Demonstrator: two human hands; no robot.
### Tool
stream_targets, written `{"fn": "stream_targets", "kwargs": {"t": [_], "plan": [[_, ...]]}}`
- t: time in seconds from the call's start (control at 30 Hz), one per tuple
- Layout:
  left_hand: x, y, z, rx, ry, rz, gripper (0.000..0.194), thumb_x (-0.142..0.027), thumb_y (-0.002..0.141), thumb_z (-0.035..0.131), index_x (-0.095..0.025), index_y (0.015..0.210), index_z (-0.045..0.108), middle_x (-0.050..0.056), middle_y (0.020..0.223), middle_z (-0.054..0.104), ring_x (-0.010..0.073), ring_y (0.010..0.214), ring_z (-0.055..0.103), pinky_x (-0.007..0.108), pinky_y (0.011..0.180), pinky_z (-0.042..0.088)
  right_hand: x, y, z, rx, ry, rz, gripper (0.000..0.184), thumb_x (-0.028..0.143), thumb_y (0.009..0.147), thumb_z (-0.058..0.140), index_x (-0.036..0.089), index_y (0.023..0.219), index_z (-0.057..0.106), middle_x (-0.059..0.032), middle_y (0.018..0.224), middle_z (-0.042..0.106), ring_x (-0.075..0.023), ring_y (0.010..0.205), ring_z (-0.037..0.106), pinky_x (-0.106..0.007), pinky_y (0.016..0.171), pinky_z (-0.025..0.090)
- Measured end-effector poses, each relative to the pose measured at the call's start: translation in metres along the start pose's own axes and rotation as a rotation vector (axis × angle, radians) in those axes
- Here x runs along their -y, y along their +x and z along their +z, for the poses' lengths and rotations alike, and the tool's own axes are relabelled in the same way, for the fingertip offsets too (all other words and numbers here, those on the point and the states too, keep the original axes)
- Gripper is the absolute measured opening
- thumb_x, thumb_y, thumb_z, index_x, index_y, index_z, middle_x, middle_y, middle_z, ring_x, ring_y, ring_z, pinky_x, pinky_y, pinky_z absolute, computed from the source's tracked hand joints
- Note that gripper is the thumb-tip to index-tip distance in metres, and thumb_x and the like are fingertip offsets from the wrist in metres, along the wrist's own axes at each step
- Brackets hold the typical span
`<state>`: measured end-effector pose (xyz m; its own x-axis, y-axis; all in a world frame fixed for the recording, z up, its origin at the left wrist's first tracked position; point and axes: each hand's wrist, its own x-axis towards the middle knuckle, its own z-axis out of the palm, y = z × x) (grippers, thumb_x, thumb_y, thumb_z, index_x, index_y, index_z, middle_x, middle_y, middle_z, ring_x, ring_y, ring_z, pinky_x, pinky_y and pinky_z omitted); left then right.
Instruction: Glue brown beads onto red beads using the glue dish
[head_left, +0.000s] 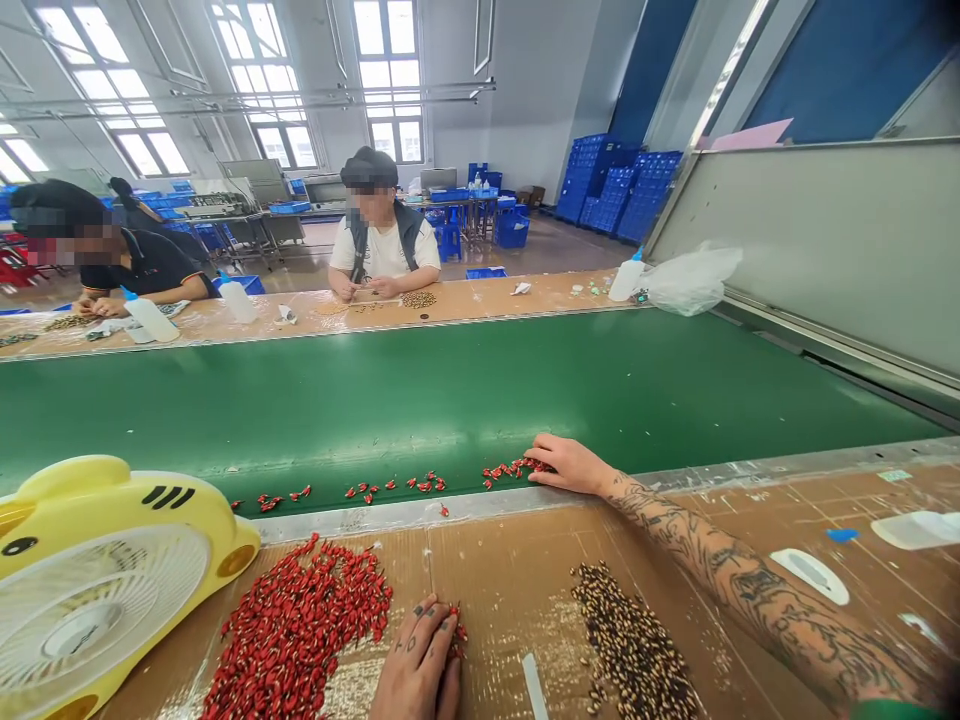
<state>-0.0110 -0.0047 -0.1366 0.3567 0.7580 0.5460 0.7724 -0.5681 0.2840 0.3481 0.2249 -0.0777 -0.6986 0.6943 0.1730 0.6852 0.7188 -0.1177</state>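
Note:
My right hand (568, 466) lies flat at the far edge of the metal belt rail, its fingertips among small red pieces (514, 470) on the green conveyor belt (450, 400). More red pieces stretch in a loose line along the belt to the left. My left hand (417, 662) rests on the cardboard-covered bench (510, 560), with its fingers against the right side of a large heap of red pieces (300, 625). To the right of it lies a heap of speckled brown beads (634, 640). Whether my left fingers hold any pieces is hidden.
A yellow fan (105, 580) stands at the left of my bench. Across the belt, two co-workers sit at a cardboard-covered bench with white squeeze bottles and small heaps. A plastic bag (694, 280) lies at its right end. Blue crates stack behind.

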Motion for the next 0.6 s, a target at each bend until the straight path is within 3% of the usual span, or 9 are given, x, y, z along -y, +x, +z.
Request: {"fn": "stream_targets", "kwargs": {"t": [0.2, 0.33, 0.47, 0.6], "plan": [[-0.003, 0.0, -0.001, -0.015, -0.003, 0.001, 0.03, -0.026, 0.097, 0.044, -0.018, 0.115, 0.066, 0.012, 0.111, 0.072, 0.0244, 0.111, 0.065, 0.036, 0.093, 0.057, -0.022, -0.034, -0.019, 0.006, -0.036, 0.058, 0.036, 0.046, 0.097, 0.047, 0.019, 0.11, 0.066, -0.0102, 0.096, 0.062, -0.0225, 0.084, 0.06, -0.032, 0.075, 0.048], [-0.002, 0.0, -0.002, -0.031, -0.018, -0.011, 0.029, -0.026, 0.096, 0.044, -0.019, 0.115, 0.066, 0.011, 0.112, 0.072, 0.0248, 0.111, 0.065, 0.037, 0.092, 0.057, -0.018, -0.045, -0.037, -0.002, -0.048, 0.11, 0.032, 0.043, 0.096, 0.047, 0.019, 0.102, 0.068, -0.0099, 0.092, 0.062, -0.0226, 0.079, 0.06, -0.033, 0.073, 0.048], [-0.003, 0.002, -0.011, 0.037, -0.005, 0.016, 0.028, -0.02, 0.092, 0.05, -0.018, 0.116, 0.065, 0.011, 0.114, 0.071, 0.0252, 0.109, 0.066, 0.037, 0.09, 0.058, 0.026, -0.021, -0.042, -0.045, -0.006, 0.134, 0.032, 0.038, 0.098, 0.044, 0.017, 0.105, 0.066, -0.0122, 0.096, 0.063, -0.0242, 0.087, 0.06, -0.035, 0.078, 0.047], [-0.012, 0.007, -0.028, 0.127, -0.029, -0.067, 0.039, -0.021, 0.085, 0.058, -0.021, 0.124, 0.061, 0.01, 0.123, 0.068, 0.0278, 0.113, 0.063, 0.041, 0.094, 0.055, 0.111, 0.037, -0.015, -0.003, 0.12, 0.044, 0.021, 0.029, 0.095, 0.05, 0.021, 0.103, 0.068, -0.0057, 0.092, 0.065, -0.0181, 0.083, 0.061, -0.027, 0.076, 0.045]]}}
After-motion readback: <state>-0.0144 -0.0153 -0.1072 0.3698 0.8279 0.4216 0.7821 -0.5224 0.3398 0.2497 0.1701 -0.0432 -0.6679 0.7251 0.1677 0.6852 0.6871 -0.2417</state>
